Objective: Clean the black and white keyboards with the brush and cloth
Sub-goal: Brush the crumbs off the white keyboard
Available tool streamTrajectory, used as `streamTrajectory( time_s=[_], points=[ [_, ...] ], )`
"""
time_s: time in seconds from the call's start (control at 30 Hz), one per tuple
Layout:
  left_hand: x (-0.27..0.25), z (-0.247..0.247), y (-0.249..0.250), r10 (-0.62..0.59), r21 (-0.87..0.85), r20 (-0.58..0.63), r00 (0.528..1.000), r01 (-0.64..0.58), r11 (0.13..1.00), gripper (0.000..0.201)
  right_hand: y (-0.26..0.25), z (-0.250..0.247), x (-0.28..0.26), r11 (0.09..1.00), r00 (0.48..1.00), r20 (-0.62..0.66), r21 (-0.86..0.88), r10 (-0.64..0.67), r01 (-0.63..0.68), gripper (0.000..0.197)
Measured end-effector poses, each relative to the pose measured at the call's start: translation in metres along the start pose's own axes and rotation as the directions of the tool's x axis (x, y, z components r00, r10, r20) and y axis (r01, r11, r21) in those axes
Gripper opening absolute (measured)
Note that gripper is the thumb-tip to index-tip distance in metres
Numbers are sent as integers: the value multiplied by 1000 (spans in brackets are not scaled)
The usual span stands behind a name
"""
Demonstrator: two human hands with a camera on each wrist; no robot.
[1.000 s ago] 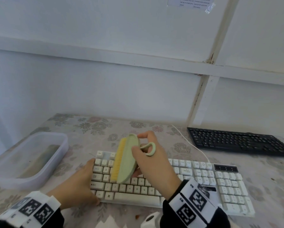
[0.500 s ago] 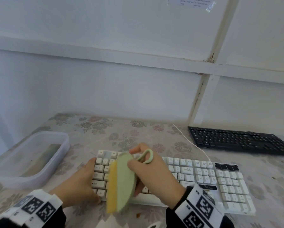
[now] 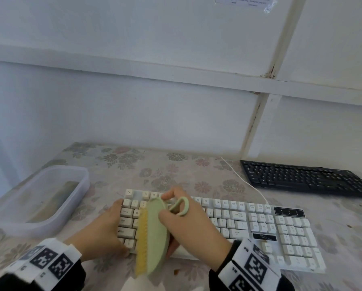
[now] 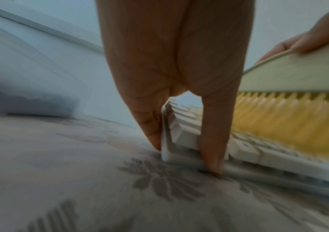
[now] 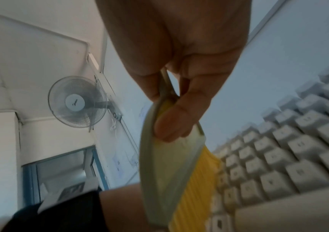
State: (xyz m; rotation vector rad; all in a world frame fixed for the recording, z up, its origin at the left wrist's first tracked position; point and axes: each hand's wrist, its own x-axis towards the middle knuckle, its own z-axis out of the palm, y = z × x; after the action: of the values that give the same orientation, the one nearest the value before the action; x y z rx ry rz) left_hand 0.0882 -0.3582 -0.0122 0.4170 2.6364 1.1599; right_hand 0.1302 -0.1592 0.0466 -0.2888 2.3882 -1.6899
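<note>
Right now my head view gives me the whole layout: the white keyboard (image 3: 228, 225) lies in front of me on the flowered tablecloth (image 3: 175, 171), the black keyboard (image 3: 306, 178) sits apart at the far right near the wall, and a clear plastic tub (image 3: 39, 198) stands to the left. My right hand (image 3: 188, 229) grasps the brush (image 3: 152, 236), thumb on its green back and fingers beneath, with the yellow bristles turned leftward over the keyboard's left end and the loop handle (image 3: 181, 206) sticking up by my knuckles. My left hand (image 3: 102, 229) rests at the keyboard's left edge

Only the left wrist view shows how that hand grips: thumb and finger pinch the near-left corner of the white keyboard (image 4: 179, 141), tips on the cloth, with the bristles (image 4: 291, 119) blurred just above the keys. The right wrist view adds my fingers (image 5: 171, 119) clenched on the brush body (image 5: 165, 172), and a wall fan (image 5: 77, 102) behind that no other view catches. I cannot find the cloth for wiping in any view
</note>
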Motion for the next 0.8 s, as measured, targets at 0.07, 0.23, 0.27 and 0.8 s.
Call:
streamTrajectory(
  time_s=[0.07,0.23,0.27,0.8],
  points=[
    [1,0,-3,-27,11,3,1000,27,1000,81,-8,-4,5,997,996,-73,64,-43,48,14],
    [1,0,-6,-29,46,2,1000,29,999,88,-4,7,18,994,981,-169,38,-97,105,19],
    [1,0,-6,-27,34,8,1000,26,999,89,-1,11,19,996,987,-140,18,-82,85,19],
    [2,-1,-7,-32,73,4,999,31,997,90,-15,6,20,992,977,-186,51,-104,115,18]
  ],
)
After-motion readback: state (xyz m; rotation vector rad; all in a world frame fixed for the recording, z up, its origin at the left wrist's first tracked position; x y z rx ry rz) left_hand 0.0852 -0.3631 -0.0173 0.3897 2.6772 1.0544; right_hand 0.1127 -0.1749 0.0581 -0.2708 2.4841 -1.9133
